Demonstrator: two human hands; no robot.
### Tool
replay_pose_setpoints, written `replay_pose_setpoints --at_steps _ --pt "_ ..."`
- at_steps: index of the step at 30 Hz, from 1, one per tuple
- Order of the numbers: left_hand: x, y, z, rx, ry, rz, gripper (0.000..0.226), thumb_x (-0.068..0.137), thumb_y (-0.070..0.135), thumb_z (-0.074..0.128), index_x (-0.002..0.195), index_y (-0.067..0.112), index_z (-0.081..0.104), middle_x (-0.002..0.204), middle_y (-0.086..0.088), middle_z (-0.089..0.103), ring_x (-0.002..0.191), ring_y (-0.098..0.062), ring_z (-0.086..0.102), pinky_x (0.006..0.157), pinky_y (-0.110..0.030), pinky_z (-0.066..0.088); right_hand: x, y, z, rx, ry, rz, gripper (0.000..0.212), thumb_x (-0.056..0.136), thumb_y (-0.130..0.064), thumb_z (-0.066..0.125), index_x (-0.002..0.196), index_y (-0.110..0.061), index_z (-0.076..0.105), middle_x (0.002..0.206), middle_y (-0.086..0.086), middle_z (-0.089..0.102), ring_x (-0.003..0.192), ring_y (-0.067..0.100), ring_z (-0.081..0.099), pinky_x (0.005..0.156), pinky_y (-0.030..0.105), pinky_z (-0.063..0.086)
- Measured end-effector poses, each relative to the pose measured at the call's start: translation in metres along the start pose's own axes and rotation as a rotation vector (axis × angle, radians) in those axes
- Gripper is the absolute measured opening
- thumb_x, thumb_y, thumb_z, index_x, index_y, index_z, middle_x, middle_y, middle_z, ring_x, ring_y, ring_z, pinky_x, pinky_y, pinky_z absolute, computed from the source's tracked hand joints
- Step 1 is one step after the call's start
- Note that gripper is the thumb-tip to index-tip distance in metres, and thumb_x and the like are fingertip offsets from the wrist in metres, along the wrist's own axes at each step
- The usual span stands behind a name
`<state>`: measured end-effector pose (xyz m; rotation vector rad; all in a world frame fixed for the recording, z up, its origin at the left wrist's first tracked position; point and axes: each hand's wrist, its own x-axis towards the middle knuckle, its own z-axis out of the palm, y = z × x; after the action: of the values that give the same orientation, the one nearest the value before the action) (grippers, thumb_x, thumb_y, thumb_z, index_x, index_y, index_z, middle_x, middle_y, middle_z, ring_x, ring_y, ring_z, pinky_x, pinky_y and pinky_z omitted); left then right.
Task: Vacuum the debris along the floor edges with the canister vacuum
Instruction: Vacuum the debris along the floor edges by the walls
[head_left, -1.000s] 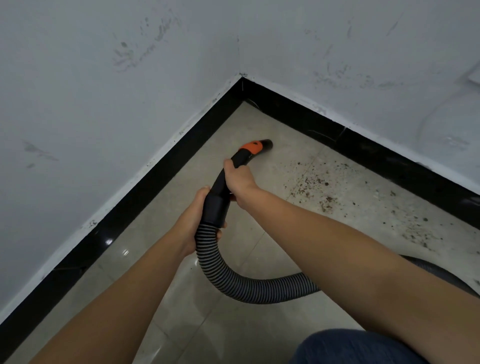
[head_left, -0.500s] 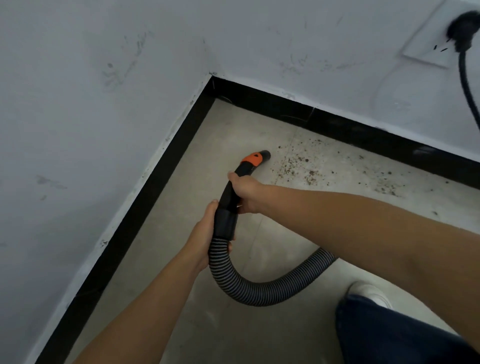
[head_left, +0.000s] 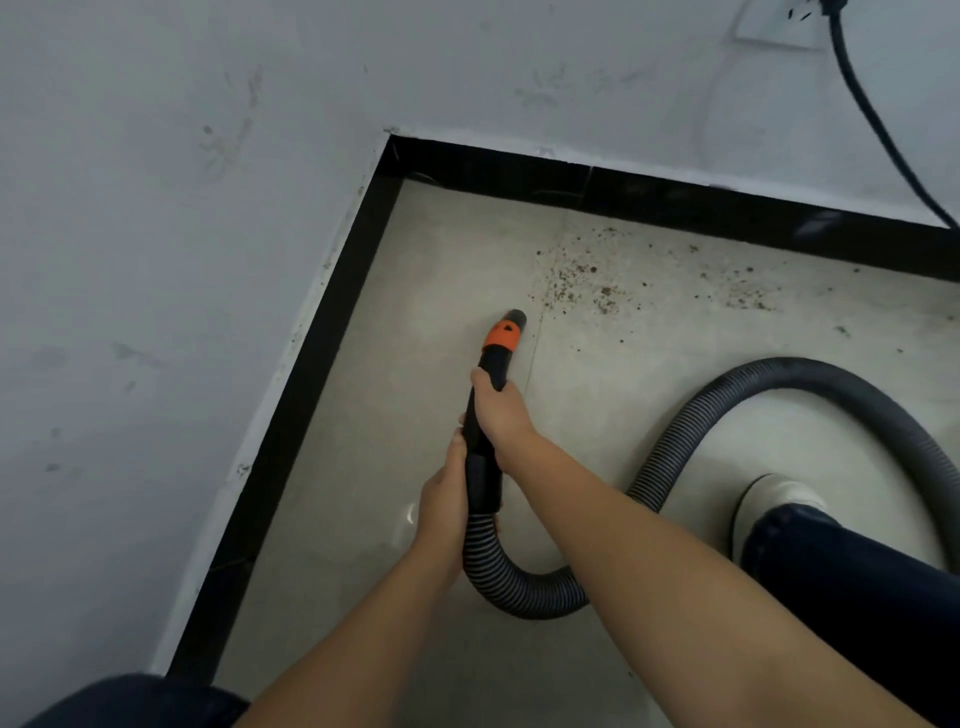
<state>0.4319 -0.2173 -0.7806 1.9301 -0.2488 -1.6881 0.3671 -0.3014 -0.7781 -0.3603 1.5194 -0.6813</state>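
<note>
Since half a second ago our view sits higher and further back, so the wall corner (head_left: 390, 137) now shows up-left of the nozzle tip (head_left: 517, 316), and more of the hose (head_left: 810, 375) has come into sight, looping right of our arms. We hold the vacuum wand (head_left: 483, 457) with both hands, tip pointing away from us toward the debris (head_left: 582, 283). Our right hand (head_left: 501, 413) grips the black tube just behind the orange collar (head_left: 503, 335), fingers curled around it, thumb on top. Our left hand (head_left: 441, 501) wraps the lower cuff where the ribbed hose begins, fingers closed around it from the left. Dark crumbs lie scattered just beyond and right of the tip, near the black baseboard (head_left: 649, 195) of the far wall; whether the tip touches the tile (head_left: 441, 270) we cannot tell. A power cord (head_left: 872, 119) hangs from the wall outlet (head_left: 774, 28), far right of the corner. Our white shoe (head_left: 774, 496) stands inside the hose loop.
</note>
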Motion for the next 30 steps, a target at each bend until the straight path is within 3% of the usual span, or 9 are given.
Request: replay_pose_setpoints --at_steps 4,8,17,23,30 --pt "-0.016 -0.016 -0.005 -0.021 0.022 0.006 0.071 0.084 0.071 0.047 0.103 0.006 0.070 0.083 -0.017 0.070 0.070 -0.029 0.065 0.061 -0.036 0.051 -0.019 0.009 0.002 -0.050 -0.056 0.017 0.022 0.097 -0.035 0.047 0.084 -0.016 0.046 0.072 0.009 0.051 0.057 0.020 0.051 0.056 0.030 0.046" --pt "-0.025 -0.028 -0.021 -0.040 0.054 -0.017 0.065 0.089 0.066 0.045 0.100 0.006 0.070 0.080 -0.017 0.070 0.066 -0.029 0.065 0.057 -0.035 0.051 -0.032 0.024 0.012 -0.076 -0.055 0.047 0.021 0.096 -0.037 0.048 0.094 -0.016 0.048 0.073 0.009 0.053 0.057 0.020 0.052 0.058 0.032 0.048" --pt "-0.029 -0.041 -0.043 0.056 0.048 -0.034 0.061 0.089 0.064 0.047 0.108 0.010 0.071 0.094 -0.016 0.073 0.087 -0.032 0.069 0.076 -0.041 0.055 -0.042 0.047 0.015 -0.016 0.018 0.059 0.024 0.096 -0.037 0.047 0.091 -0.014 0.048 0.075 0.011 0.055 0.060 0.023 0.053 0.063 0.036 0.049" --pt "-0.041 -0.033 -0.076 0.124 0.061 -0.042 0.059 0.091 0.060 0.047 0.108 0.008 0.069 0.094 -0.016 0.072 0.081 -0.028 0.066 0.066 -0.030 0.049 -0.054 0.067 0.034 0.032 0.078 0.069 0.027 0.097 -0.038 0.046 0.102 -0.013 0.051 0.078 0.006 0.056 0.065 0.019 0.055 0.067 0.032 0.048" --pt "-0.043 -0.020 -0.090 0.184 0.011 -0.019 0.050 0.094 0.055 0.047 0.110 0.012 0.067 0.097 -0.015 0.071 0.080 -0.024 0.066 0.062 -0.028 0.049 -0.059 0.072 0.044 0.087 0.154 0.079 0.033 0.096 -0.042 0.045 0.108 -0.012 0.049 0.091 0.011 0.060 0.080 0.026 0.060 0.081 0.040 0.053"
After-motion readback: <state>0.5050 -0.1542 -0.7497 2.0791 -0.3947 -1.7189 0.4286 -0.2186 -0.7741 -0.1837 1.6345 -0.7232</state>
